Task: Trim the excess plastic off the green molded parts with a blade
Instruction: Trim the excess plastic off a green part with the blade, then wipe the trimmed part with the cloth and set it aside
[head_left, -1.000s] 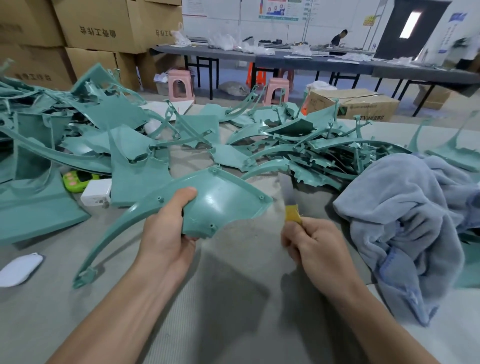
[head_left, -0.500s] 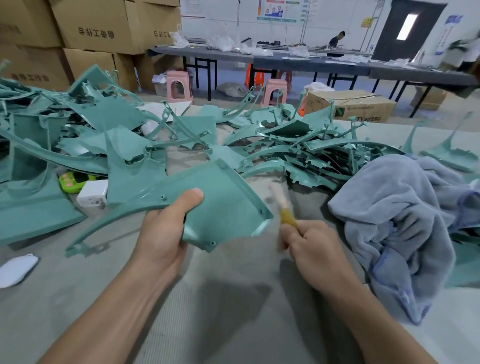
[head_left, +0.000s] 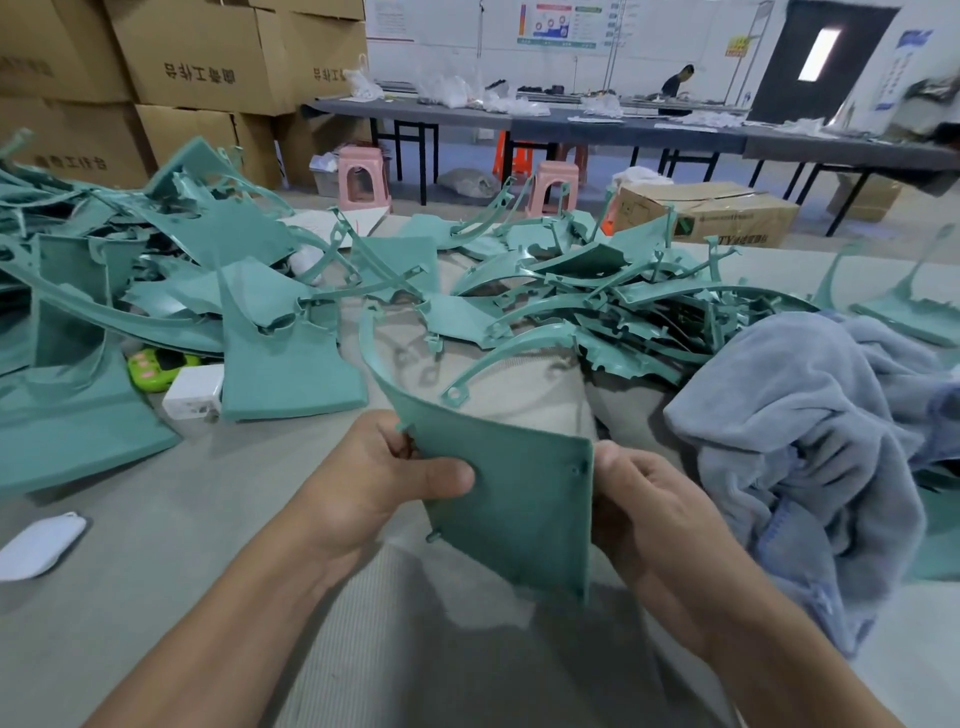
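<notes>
A green molded part (head_left: 514, 509) is held up above the bench (head_left: 156, 545).
The part's left edge is gripped by the left grip (head_left: 374, 483), with the thumb laid across its face. The right grip (head_left: 654, 514) is curled at its right edge, and what it holds cannot be told. A grey towel (head_left: 805, 441) is heaped right of the part, and more green parts (head_left: 597, 296) are piled beyond it.
</notes>
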